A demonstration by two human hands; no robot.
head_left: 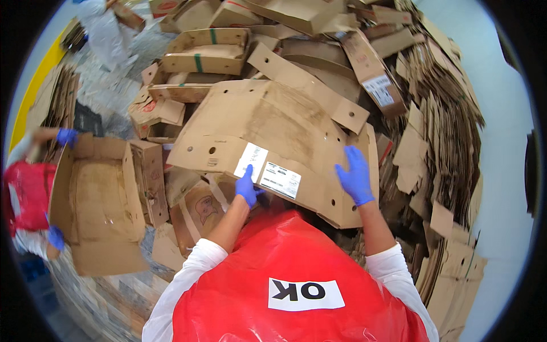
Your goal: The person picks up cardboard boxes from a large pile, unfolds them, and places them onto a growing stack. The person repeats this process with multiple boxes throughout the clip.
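Observation:
In front of me is a large, partly flattened brown cardboard box [268,122], stained along its middle, with round holes near its edges. Two white labels [280,180] are stuck on its near side. My left hand [247,188], in a blue glove, grips the near edge, thumb over a label and the other fingers hidden underneath. On the right side of the box, my gloved right hand [356,175] lies with its fingers apart. A long cardboard strip with holes [310,85] crosses behind the box's far right edge.
Piled boxes [199,54] fill the far side. Stacked flattened cardboard [450,137] stands along the right, beside a pale wall [507,188]. At left, a co-worker in a red apron [31,194] holds an open box [102,194]. Another person [105,31] is at the far left.

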